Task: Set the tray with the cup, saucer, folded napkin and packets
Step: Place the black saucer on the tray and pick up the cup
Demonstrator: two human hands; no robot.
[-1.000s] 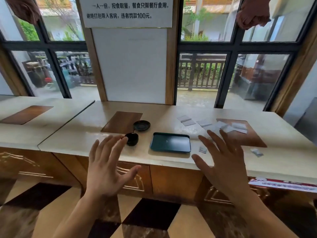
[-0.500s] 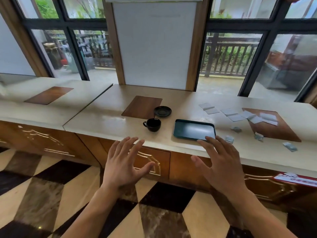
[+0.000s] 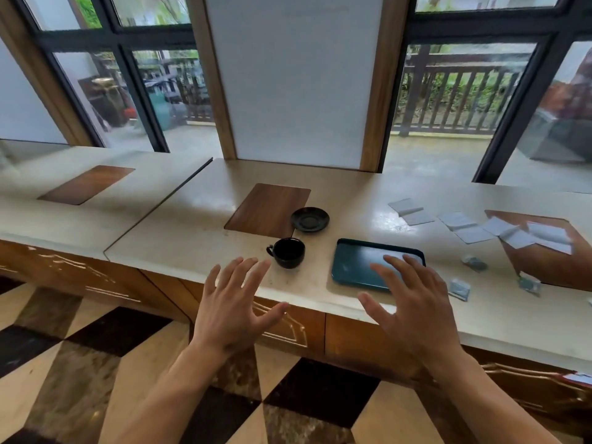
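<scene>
On the pale counter [image 3: 368, 193] below the windows, a dark green tray [image 3: 355, 267] lies flat near the front edge, nothing on the part of it that shows. Just left of it stands a black cup [image 3: 287, 253], upright, its handle pointing left. Behind the cup and a little to the right sits a black saucer [image 3: 310, 219] — apart from the cup, its left rim touching or just overlapping the right edge of a brown wooden inset [image 3: 267, 209] in the counter.

To the right of the tray, far side, white napkins [image 3: 474, 225] lie scattered, some reaching onto a second wooden inset [image 3: 551, 251]. Nearer the front edge, small packets [image 3: 459, 289] lie well apart from one another.

Both hands are held out palm down, fingers straight and spread, gripping nothing. The left hand [image 3: 232, 302] is in front of the counter edge, its fingertips near the cup but not touching it. The right hand [image 3: 413, 306] covers the tray's near right corner in the view — whether its fingers touch the tray cannot be told.

Below is a checkered floor [image 3: 96, 363].
</scene>
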